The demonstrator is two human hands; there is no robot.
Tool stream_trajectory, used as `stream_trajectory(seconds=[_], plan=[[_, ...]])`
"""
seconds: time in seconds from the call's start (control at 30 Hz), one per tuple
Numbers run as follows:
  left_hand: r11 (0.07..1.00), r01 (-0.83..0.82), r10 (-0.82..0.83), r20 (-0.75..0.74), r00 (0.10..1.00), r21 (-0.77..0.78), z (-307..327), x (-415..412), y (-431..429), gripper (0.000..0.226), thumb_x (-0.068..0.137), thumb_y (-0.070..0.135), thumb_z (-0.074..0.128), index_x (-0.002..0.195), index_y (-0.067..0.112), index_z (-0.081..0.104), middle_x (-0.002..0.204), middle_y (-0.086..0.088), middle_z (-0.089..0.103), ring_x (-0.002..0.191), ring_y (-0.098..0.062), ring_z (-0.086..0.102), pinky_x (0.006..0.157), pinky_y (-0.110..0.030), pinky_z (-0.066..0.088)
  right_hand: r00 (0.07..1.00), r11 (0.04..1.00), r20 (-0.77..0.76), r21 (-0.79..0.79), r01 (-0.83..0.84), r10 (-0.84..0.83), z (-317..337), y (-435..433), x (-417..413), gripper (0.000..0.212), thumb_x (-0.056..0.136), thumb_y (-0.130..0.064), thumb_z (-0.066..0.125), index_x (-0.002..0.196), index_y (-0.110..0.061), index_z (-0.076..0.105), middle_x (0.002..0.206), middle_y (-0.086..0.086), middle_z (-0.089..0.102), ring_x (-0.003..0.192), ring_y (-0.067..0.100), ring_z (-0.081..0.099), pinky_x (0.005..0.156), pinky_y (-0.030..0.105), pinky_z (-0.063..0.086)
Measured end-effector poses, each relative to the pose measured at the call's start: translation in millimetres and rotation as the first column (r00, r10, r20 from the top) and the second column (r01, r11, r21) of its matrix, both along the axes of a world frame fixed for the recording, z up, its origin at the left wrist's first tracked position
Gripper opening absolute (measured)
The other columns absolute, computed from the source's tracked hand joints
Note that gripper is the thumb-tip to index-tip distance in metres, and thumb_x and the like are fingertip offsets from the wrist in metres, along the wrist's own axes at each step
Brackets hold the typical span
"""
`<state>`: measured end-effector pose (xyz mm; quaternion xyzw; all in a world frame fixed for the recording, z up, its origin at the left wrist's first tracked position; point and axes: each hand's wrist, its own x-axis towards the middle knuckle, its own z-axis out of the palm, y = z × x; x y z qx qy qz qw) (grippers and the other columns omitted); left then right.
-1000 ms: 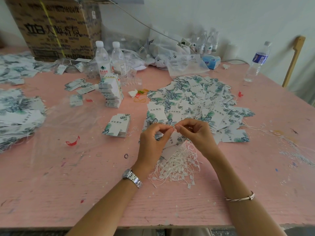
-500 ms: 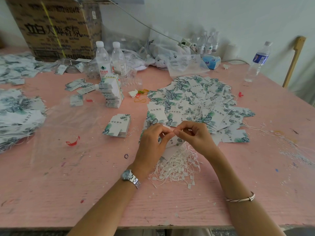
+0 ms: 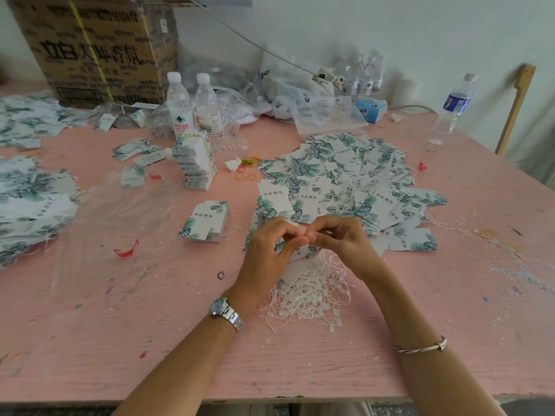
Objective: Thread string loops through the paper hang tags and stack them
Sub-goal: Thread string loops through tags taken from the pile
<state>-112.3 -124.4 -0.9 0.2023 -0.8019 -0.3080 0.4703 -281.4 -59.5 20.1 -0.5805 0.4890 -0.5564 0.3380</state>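
Left grip (image 3: 270, 253) and right grip (image 3: 339, 243) are pinching one hang tag (image 3: 298, 256) just above the string loops (image 3: 309, 292) on the table (image 3: 150, 325); I am worrying a loosening pinch could be letting the string slip free.

Light: bright, even, diffuse; source cannot be told. Pink table (image 3: 90, 325) evenly lit, matte. Shadows faint and soft-edged, just under the left hand (image 3: 267, 256) and right hand (image 3: 345, 244). Wide-angle distortion: cardboard box (image 3: 90, 49) leans at upper left. Wooden post (image 3: 515, 109) leans at the right edge, smeared. Corners soft. Centre sharp, print on hang tags (image 3: 345, 181) legible
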Motion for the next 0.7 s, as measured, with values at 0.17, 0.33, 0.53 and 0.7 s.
stream_trajectory(seconds=[0.17,0.33,0.53,0.7], plan=[[0.998,0.015,-0.014,-0.015,1.0,0.057,-1.5,0.0,-1.7,0.023,0.088,0.028,0.069,0.083,0.006,0.068,0.081,0.007,0.059,0.076,-0.005,0.056,0.073,-0.016,0.044,1.0,1.0,-0.012,-0.023,0.006,-0.006,0.0,0.1,0.5,0.007,0.084,-0.017,0.074,0.083,-0.011,0.076,0.076,0.025,0.065,0.065,0.044,0.053,0.066,0.042,0.044],[0.994,0.03,-0.028,-0.02,0.999,0.109,-1.9,-0.3,-2.1,0.027,0.088,0.033,0.068,0.084,0.006,0.068,0.081,0.008,0.061,0.077,-0.006,0.056,0.073,-0.018,0.044,1.0,1.0,-0.02,-0.019,0.005,-0.005,0.6,0.2,0.6,0.011,0.083,-0.014,0.072,0.085,-0.003,0.073,0.077,0.025,0.065,0.065,0.039,0.054,0.065,0.039,0.046],[0.986,-0.05,0.055,-0.023,0.998,0.157,2.4,-5.1,3.1,0.033,0.086,0.053,0.061,0.085,0.02,0.066,0.082,0.015,0.06,0.078,-0.016,0.054,0.073,-0.037,0.049,0.997,1.0,0.08,0.001,-0.001,0.001,4.8,0.8,2.9,0.014,0.085,-0.015,0.071,0.089,-0.001,0.071,0.076,0.001,0.069,0.069,0.014,0.059,0.067,0.022,0.048],[0.993,-0.052,0.048,0.037,0.998,0.107,0.7,-6.5,7.2,0.053,0.079,0.06,0.07,0.112,0.019,0.064,0.104,0.013,0.062,0.091,-0.013,0.056,0.081,-0.028,0.047,0.968,1.0,0.249,-0.018,0.02,-0.015,5.3,0.8,4.4,0.009,0.087,-0.012,0.066,0.082,-0.016,0.073,0.069,-0.003,0.065,0.058,0.005,0.048,0.057,0.016,0.036]])
